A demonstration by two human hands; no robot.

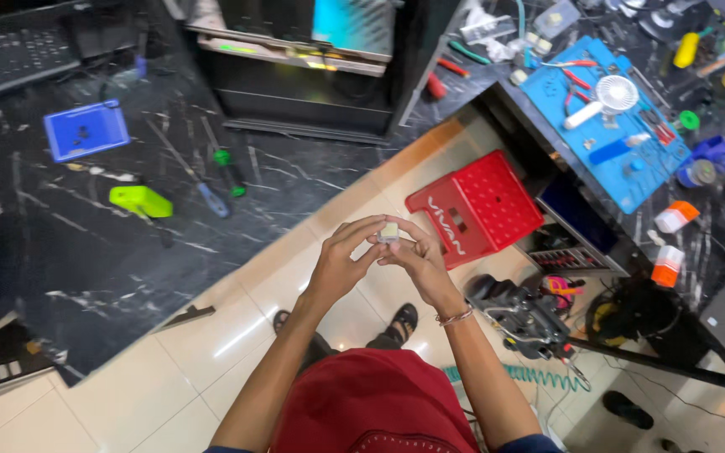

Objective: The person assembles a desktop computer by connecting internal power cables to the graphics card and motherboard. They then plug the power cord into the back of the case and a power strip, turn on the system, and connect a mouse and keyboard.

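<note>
Held part: a small square component (389,232), pale with a greenish-white face; I see it pinched in mid-air above the tiled floor (169,369), carried by no surface.
Handling, as I judge it: light and rigid, probably a small electronic piece, so likely fragile at its face and easy to drop; I would take it by its opposite edges, not the flat face.
Left hand (341,264): fingers curled closed, fingertips (371,241) gripping the part's left edge.
Right hand (417,260): fingers closed on the part's right edge, thumb beneath; a thin bracelet (455,317) circles the wrist.
Appearance: too small for me to read detail; a lighter top face and a darker rim are all I can tell.
Below the hands: red cap brim (362,403) nearest the camera, sandalled feet on the floor.
Right of the hands: a black machine (522,315) with a coiled teal cable (539,376) on the floor.
Just beyond the hands: a red plastic stool (476,205), near the worktop's inner corner.
Left worktop (60,252), dark marble: a lime-green block (140,200) and screwdrivers (211,172) near its front edge; a blue tray (86,128) further back.
Right worktop, far: a blue mat (606,126) bearing a small white fan (606,96) and pliers.
</note>
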